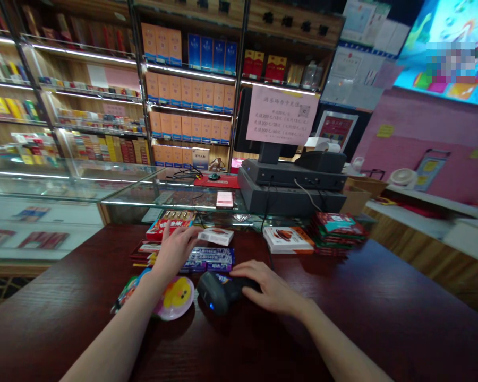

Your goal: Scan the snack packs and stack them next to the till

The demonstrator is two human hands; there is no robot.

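Note:
My left hand (177, 249) reaches over the goods on the dark table, its thumb side closed at the left end of a small white box (217, 236) with a food picture; the exact grip is partly hidden. Just behind its fingers sits an open red box (169, 225) with upright packs. My right hand (265, 286) is wrapped round the handle of a black barcode scanner (215, 294), whose blue light is lit. Purple-and-silver packets (211, 255) lie between my hands. Under my left forearm are a round yellow-and-pink container (179, 297) and colourful packaging (125, 292).
White boxes (287, 240) and a stack of red-green packets (338, 233) stand at the table's back right. Behind are a glass counter (143, 196), a cash register (290, 185) with a paper sign (281, 114), and stocked shelves (191, 93).

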